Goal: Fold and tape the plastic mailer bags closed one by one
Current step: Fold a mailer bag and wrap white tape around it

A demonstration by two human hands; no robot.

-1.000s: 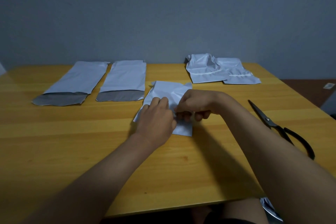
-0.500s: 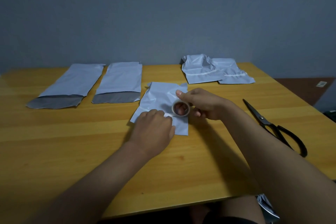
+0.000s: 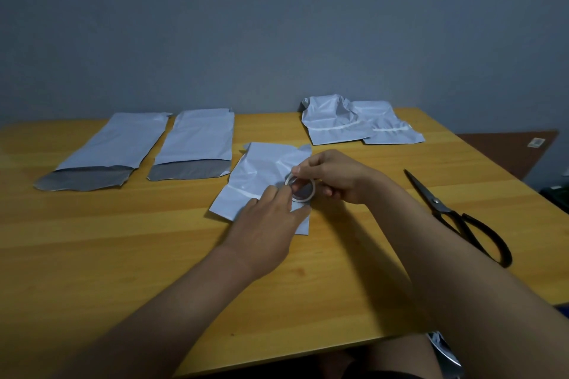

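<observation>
From the folded mailer (image 3: 261, 181) at table (image 3: 123, 255) centre: 2 open mailers (image 3: 123, 148) lie side by side at 10 o'clock, 2 taped mailers (image 3: 360, 126) overlap at 1 o'clock, and scissors (image 3: 455, 215) lie at 3 o'clock.

You see a crumpled white mailer bag (image 3: 261, 181) lying folded on the table (image 3: 123, 255), a tape strip across it; two taped bags (image 3: 354, 126) lie beyond it, two open bags (image 3: 147, 148) to its left.

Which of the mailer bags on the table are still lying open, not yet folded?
The two flat mailer bags at far left and beside it, each with its grey flap showing. The middle bag and the two at the back right are folded.
</observation>
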